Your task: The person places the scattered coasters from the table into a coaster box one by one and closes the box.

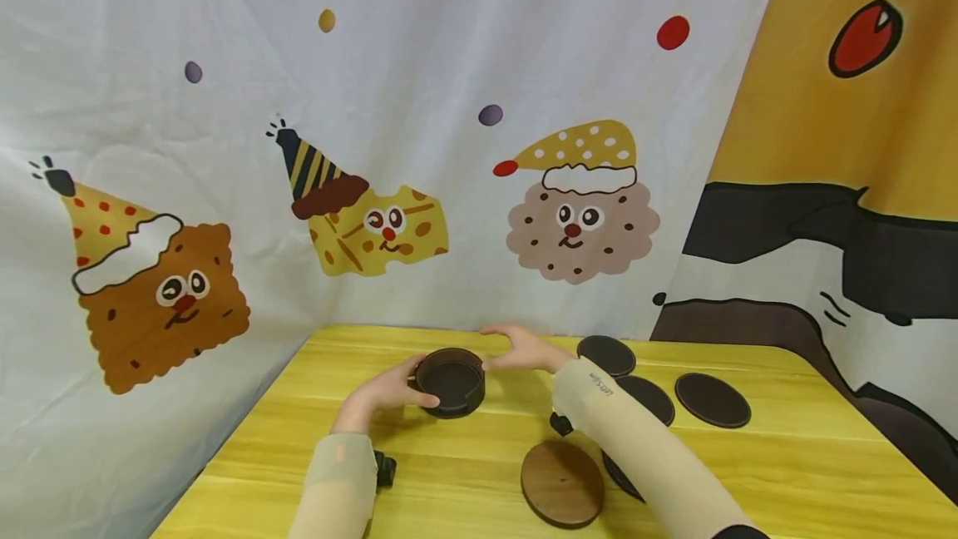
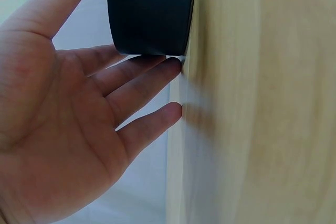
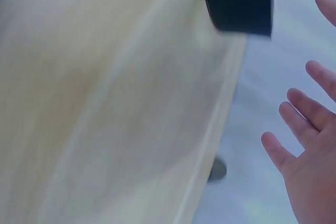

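A round, dark, low-walled coaster holder (image 1: 451,410) stands on the table, with a notch in its front rim. My left hand (image 1: 387,389) grips its left side, the thumb at the front and the fingers around the back. In the left wrist view, fingertips (image 2: 170,66) touch the holder's dark wall (image 2: 152,14). My right hand (image 1: 527,348) hovers at the holder's right with fingers spread. The right wrist view shows a gap between that hand (image 3: 315,140) and the holder (image 3: 239,3). Whether a coaster lies inside the holder, I cannot tell.
Several dark round coasters lie to the right, among them one (image 1: 713,400) apart and two overlapping ones (image 1: 606,355) behind the right forearm. Another (image 1: 619,477) is partly hidden under that arm. A brown wooden disc (image 1: 563,483) lies nearer. A printed curtain (image 1: 464,298) hangs behind the table (image 1: 449,489).
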Demonstrator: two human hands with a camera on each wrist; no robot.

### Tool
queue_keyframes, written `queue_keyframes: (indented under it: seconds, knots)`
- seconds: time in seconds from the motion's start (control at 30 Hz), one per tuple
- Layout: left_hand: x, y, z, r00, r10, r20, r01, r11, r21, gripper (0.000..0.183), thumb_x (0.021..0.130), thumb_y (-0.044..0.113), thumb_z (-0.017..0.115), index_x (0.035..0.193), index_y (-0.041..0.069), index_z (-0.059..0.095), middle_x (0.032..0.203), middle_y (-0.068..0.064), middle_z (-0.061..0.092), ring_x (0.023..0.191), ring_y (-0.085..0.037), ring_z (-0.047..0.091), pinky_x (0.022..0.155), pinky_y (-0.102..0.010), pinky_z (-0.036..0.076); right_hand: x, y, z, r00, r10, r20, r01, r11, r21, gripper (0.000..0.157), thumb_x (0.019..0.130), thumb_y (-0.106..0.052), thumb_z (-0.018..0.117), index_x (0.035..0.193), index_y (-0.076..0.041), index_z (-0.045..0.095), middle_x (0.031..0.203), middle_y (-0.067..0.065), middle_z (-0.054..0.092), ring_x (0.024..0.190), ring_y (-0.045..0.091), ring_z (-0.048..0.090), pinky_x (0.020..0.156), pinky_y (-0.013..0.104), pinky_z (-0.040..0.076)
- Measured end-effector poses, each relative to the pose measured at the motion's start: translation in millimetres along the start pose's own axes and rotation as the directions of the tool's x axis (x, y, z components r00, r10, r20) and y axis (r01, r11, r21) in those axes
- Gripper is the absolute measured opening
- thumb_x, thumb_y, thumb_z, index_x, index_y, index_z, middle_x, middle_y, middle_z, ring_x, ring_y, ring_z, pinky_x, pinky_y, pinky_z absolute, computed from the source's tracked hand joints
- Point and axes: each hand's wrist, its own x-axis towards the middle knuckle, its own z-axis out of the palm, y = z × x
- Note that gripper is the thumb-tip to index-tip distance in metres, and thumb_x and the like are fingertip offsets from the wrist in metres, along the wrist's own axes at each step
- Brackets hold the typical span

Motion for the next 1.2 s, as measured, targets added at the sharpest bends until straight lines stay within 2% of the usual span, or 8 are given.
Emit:
queue_keyframes:
  seconds: [0.13,0.27,0.4,0.6,0.83,1.03,1.1,1.2]
  knots:
    - [-1.2,-0.3,0.1,1.000,0.010,0.000,-0.010,1.000,-0.012,0.099,0.080,0.028,0.081,0.153,-0.001,0.021,0.150,-0.026,0.032,0.133,-0.044,0.037,0.102,-0.058,0.035,-17.4,15.7,-21.0,0.997,0.045,-0.055,-0.043,0.998,0.036,0.072,0.083,-0.035,0.076,0.144,-0.010,0.047,0.146,0.013,0.044,0.134,0.037,0.039,0.105,0.055,0.034]
    - [-1.8,0.4,-0.4,1.000,0.027,0.000,-0.027,1.000,-0.008,0.098,0.081,0.027,0.081,0.152,-0.002,0.021,0.148,-0.026,0.035,0.132,-0.044,0.038,0.102,-0.058,0.035,-37.1,32.4,-42.0,0.986,0.136,-0.099,-0.130,0.989,0.070,0.075,0.083,-0.040,0.076,0.146,-0.012,0.045,0.148,0.011,0.042,0.136,0.038,0.035,0.104,0.057,0.034]
    - [-3.1,1.0,-0.5,0.999,0.032,0.002,-0.032,0.999,-0.009,0.096,0.081,0.024,0.081,0.152,-0.002,0.022,0.146,-0.027,0.037,0.131,-0.044,0.039,0.102,-0.058,0.035,-56.1,52.7,-59.1,0.970,0.191,-0.151,-0.178,0.979,0.098,0.077,0.085,-0.043,0.073,0.147,-0.007,0.042,0.149,0.015,0.040,0.136,0.040,0.033,0.104,0.058,0.033]
    - [-4.8,2.8,0.8,0.999,0.040,-0.001,-0.040,0.999,-0.022,0.095,0.081,0.021,0.081,0.152,-0.004,0.021,0.146,-0.029,0.036,0.130,-0.045,0.040,0.101,-0.058,0.035,-80.8,80.6,-77.5,0.944,0.232,-0.235,-0.210,0.971,0.115,0.074,0.088,-0.038,0.071,0.145,0.000,0.042,0.147,0.023,0.040,0.133,0.047,0.035,0.104,0.058,0.034]
    - [-9.5,0.3,0.4,0.999,0.046,0.005,-0.046,0.999,-0.016,0.097,0.081,0.022,0.081,0.151,-0.005,0.020,0.147,-0.031,0.034,0.128,-0.047,0.041,0.100,-0.059,0.037,-98.7,114.3,-71.7,0.881,0.321,-0.347,-0.285,0.946,0.152,0.065,0.091,-0.029,0.068,0.140,0.008,0.045,0.141,0.029,0.044,0.128,0.050,0.039,0.102,0.056,0.037]
    - [-8.4,-4.4,1.4,0.998,0.054,0.012,-0.054,0.998,-0.020,0.098,0.081,0.026,0.081,0.152,-0.005,0.020,0.147,-0.031,0.033,0.130,-0.047,0.038,0.100,-0.059,0.035,-109.7,128.9,-63.6,0.850,0.405,-0.336,-0.408,0.911,0.067,0.083,0.087,-0.037,0.072,0.143,0.012,0.036,0.142,0.035,0.038,0.126,0.052,0.040,0.098,0.058,0.039]
    - [-6.0,-4.4,2.0,0.998,0.067,0.017,-0.066,0.998,-0.021,0.097,0.082,0.027,0.080,0.152,-0.004,0.021,0.147,-0.030,0.034,0.131,-0.047,0.037,0.101,-0.059,0.035,-112.7,129.0,-65.2,0.846,0.421,-0.328,-0.424,0.903,0.067,0.089,0.085,-0.038,0.074,0.144,0.012,0.032,0.143,0.037,0.035,0.127,0.053,0.038,0.098,0.060,0.038]
    - [-3.1,-3.3,1.9,0.997,0.078,0.018,-0.078,0.997,-0.026,0.096,0.082,0.027,0.080,0.151,-0.004,0.021,0.146,-0.030,0.035,0.130,-0.047,0.038,0.100,-0.060,0.035,-115.3,127.5,-68.7,0.859,0.425,-0.285,-0.426,0.903,0.062,0.098,0.082,-0.040,0.077,0.146,0.014,0.026,0.144,0.039,0.030,0.129,0.054,0.033,0.101,0.061,0.034]
